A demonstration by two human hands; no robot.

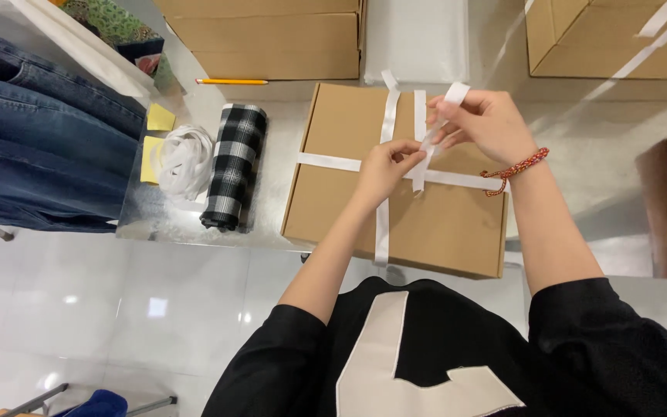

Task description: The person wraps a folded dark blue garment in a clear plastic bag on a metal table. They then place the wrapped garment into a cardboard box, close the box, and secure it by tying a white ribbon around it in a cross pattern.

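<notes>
Head view: flat cardboard box on pale surface, white ribbon crossed over lid. Left hand fingers pinching ribbon at crossing. Right hand fingers pinching loose ribbon end; fingertips partly hidden behind strip. Rolled plaid fabric, white ribbon coil left of box. Box near edge hidden by arms.

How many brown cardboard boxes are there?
3: the ribboned box under both hands, one box at the top middle, one box at the top right. More may lie outside the picture.
</notes>
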